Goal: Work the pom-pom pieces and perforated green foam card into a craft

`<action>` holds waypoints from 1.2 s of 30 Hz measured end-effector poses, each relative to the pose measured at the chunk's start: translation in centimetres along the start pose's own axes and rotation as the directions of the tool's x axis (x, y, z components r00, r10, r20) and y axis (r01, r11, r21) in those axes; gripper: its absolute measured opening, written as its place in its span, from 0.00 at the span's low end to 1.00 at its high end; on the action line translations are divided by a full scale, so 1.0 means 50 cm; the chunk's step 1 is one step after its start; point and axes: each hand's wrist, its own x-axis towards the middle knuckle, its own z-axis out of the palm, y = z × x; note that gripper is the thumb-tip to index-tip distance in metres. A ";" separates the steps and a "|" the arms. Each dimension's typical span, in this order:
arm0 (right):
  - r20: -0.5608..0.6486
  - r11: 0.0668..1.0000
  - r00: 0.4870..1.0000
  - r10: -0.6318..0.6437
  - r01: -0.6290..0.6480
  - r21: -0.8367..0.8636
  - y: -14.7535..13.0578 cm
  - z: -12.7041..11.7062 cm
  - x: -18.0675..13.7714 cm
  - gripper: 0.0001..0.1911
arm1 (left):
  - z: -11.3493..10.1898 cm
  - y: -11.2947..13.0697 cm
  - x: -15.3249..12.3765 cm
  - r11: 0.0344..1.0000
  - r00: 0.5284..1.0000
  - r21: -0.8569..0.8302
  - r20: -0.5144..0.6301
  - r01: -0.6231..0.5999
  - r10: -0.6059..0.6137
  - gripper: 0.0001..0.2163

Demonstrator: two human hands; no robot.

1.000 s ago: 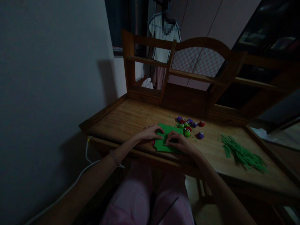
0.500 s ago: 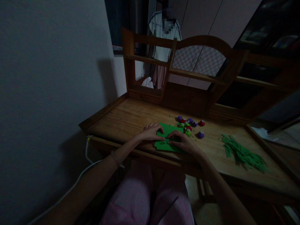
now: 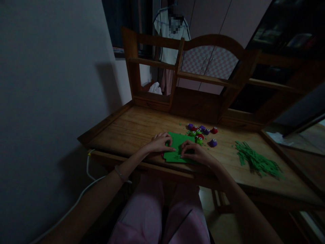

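Observation:
A flat green sheet [image 3: 178,138], perhaps foam, lies near the desk's front edge, with small cut shapes or loose bits on its lower part. My left hand [image 3: 160,143] rests on the sheet's left side, thumb stretched out and apart from the curled fingers, with nothing in it. Over the right half of the sheet is my right hand [image 3: 195,152], thumb and fingertips pinched together low on the green surface. Whatever they pinch is too small and dark to make out. A sliver of something red-pink shows under the sheet's left edge.
Several small red, purple and lime-green pieces with eyes, among them a purple one [image 3: 213,142], sit just beyond the sheet. A pile of green strips [image 3: 256,161] lies to the right. Green crumbs dot the wooden desk [image 3: 119,132]; a shelf unit [image 3: 195,101] rises behind.
My right hand's fingertips have drawn away from my left thumb and closed into a pinch. The left hand stays on the sheet. The whole view has shifted slightly.

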 end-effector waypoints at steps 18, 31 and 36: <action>-0.040 1.000 0.999 -0.019 0.019 -0.008 0.010 -0.012 -0.012 0.08 | -0.005 0.008 -0.003 1.000 1.000 -0.024 0.000 -0.013 0.013 0.20; -0.021 0.997 0.997 0.078 -0.078 0.004 0.024 -0.049 -0.075 0.09 | -0.003 0.004 -0.001 0.999 1.000 -0.030 0.004 -0.017 0.017 0.21; -0.035 0.991 0.990 0.134 -0.135 -0.023 0.015 -0.057 -0.084 0.20 | -0.006 0.007 -0.003 1.000 1.000 -0.031 0.014 -0.005 0.006 0.21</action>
